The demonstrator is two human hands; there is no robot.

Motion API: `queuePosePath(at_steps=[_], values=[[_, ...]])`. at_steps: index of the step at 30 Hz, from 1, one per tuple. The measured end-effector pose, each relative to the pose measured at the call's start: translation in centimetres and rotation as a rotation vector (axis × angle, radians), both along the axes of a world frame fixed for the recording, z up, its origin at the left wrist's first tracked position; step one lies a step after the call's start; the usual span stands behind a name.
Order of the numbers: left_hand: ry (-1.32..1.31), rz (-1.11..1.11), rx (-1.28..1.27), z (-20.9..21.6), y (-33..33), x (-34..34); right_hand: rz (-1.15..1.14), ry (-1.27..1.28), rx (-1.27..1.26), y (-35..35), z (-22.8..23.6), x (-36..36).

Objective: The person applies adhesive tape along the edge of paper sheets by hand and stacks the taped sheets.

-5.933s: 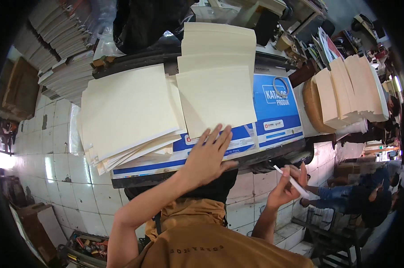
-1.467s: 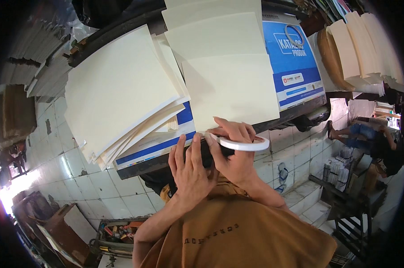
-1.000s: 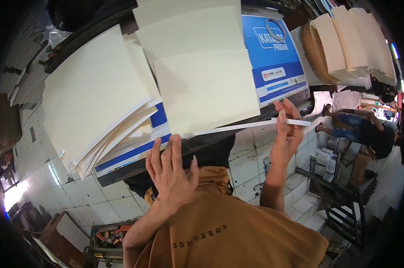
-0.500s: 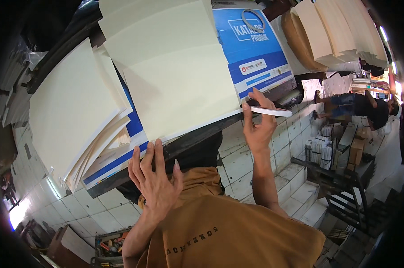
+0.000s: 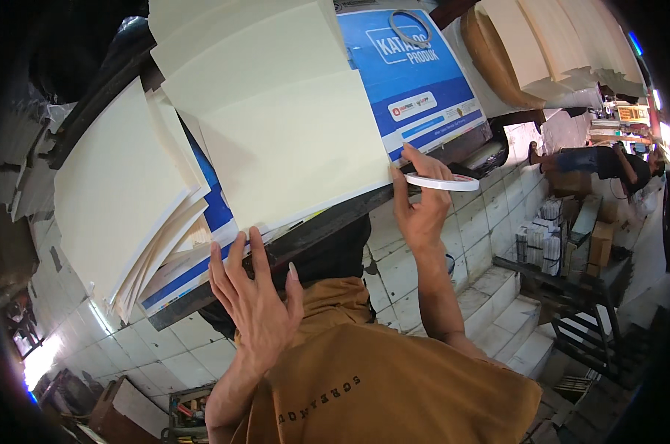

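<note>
The right hand [image 5: 418,211] pinches a thin white tape ring [image 5: 440,181], probably light and stiff, best held at its rim; the left hand [image 5: 255,300], fingers spread, touches the table edge [image 5: 327,222].

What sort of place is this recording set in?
Probably a print or paper workshop: stacks of cream sheets on a blue printed table, more paper piles nearby, right hand holding a tape roll.

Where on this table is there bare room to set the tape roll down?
Bare room shows on the blue printed sheet, between the middle cream paper stack and a ring near its far end. The left side is crowded with fanned paper stacks. The right hand holds the tape roll.
</note>
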State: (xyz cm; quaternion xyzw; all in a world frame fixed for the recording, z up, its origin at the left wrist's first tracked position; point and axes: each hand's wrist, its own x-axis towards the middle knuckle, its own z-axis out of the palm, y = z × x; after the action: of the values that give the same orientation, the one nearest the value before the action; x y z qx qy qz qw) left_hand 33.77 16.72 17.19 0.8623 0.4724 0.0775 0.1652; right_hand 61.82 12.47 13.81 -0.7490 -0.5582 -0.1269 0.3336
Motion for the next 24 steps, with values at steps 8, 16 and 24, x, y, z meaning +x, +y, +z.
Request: queuePosePath(at_steps=[8,16,24], values=[[-0.252,-0.109,-0.029,1.8,1.6,7.5,0.015,0.190,0.034,0.0,1.0,-2.5],[-0.090,-0.230,0.052,-1.9,2.0,12.6,-0.020,0.288,0.025,-1.7,2.5,-1.8],[-0.092,-0.139,0.054,-1.5,1.6,13.7,0.032,0.309,-0.007,-1.3,1.9,-0.8]])
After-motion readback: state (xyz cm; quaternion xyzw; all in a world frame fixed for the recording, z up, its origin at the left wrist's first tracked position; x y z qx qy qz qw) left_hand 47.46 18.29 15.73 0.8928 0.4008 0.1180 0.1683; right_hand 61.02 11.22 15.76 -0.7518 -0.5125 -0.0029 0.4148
